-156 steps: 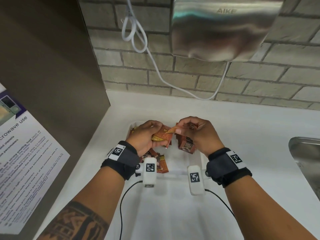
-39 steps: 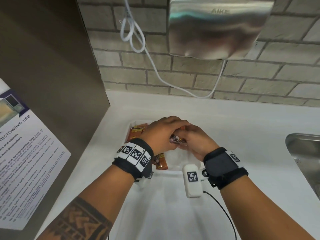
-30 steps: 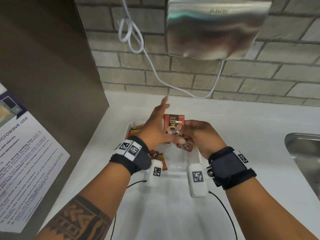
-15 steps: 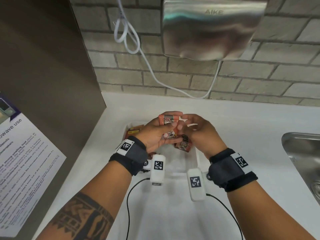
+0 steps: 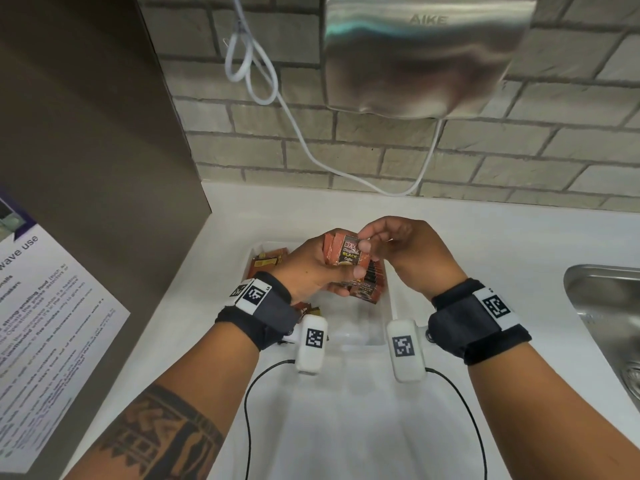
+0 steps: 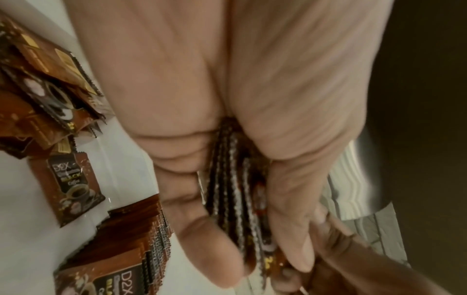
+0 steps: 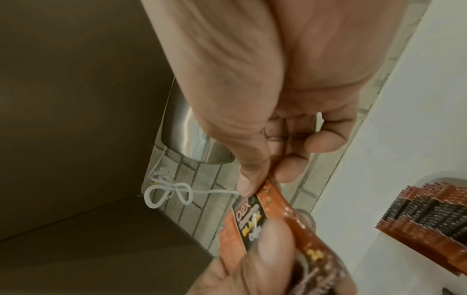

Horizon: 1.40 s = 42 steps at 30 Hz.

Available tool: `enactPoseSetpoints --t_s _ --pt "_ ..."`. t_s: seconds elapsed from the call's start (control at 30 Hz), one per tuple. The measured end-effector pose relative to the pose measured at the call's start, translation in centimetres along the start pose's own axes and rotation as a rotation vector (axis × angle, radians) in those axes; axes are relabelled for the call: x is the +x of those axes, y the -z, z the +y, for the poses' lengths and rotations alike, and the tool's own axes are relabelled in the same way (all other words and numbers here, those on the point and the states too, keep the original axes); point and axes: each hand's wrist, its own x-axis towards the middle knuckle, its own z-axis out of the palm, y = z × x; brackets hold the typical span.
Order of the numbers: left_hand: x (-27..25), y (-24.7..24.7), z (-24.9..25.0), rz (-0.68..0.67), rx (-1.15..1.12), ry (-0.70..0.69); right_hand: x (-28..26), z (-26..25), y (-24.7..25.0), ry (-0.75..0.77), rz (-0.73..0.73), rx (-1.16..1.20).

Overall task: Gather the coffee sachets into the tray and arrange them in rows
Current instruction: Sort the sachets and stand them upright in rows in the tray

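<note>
My left hand (image 5: 313, 268) grips a small stack of brown coffee sachets (image 5: 346, 252) upright above the white tray (image 5: 388, 303); the stack's edges show between thumb and fingers (image 6: 235, 199). My right hand (image 5: 388, 242) pinches the top corner of the front sachet (image 7: 262, 211) between thumb and forefinger. A neat row of sachets (image 5: 369, 285) stands in the tray's right half (image 7: 427, 215). Loose sachets (image 5: 266, 263) lie jumbled in the tray's left part (image 6: 43, 111), with one single sachet (image 6: 73, 187) flat on the floor of the tray.
The tray sits on a white counter (image 5: 485, 244) against a brick wall. A steel hand dryer (image 5: 422, 53) with a white cord (image 5: 249, 64) hangs above. A brown cabinet side (image 5: 90, 133) stands left, a steel sink (image 5: 609, 313) right.
Both hands came up from the tray with sachets. The left hand now holds a gathered stack upright, and the right hand has shifted to pinching the front sachet's top corner.
</note>
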Motion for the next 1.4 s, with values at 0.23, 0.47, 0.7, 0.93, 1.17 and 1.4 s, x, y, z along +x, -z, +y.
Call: enactPoseSetpoints --t_s 0.23,0.47,0.7,0.93,1.17,1.4 --pt "0.7 -0.3 -0.4 0.016 0.099 -0.026 0.4 -0.3 0.6 -0.015 -0.055 -0.041" --pt "1.1 -0.7 -0.6 0.064 0.175 -0.073 0.7 -0.2 0.9 -0.005 -0.042 -0.090" --pt "1.1 0.4 -1.5 0.129 0.307 0.001 0.9 0.7 1.5 -0.017 -0.012 -0.186" --pt "0.4 2.6 -2.9 0.166 0.369 0.327 0.3 3.7 1.9 -0.180 0.013 -0.308" --pt "1.6 -0.4 -2.4 -0.260 0.795 0.370 -0.1 5.5 0.8 -0.248 -0.020 -0.366" --pt "4.5 -3.2 -4.7 -0.494 1.201 0.411 -0.3 5.8 0.5 -0.258 -0.115 -0.548"
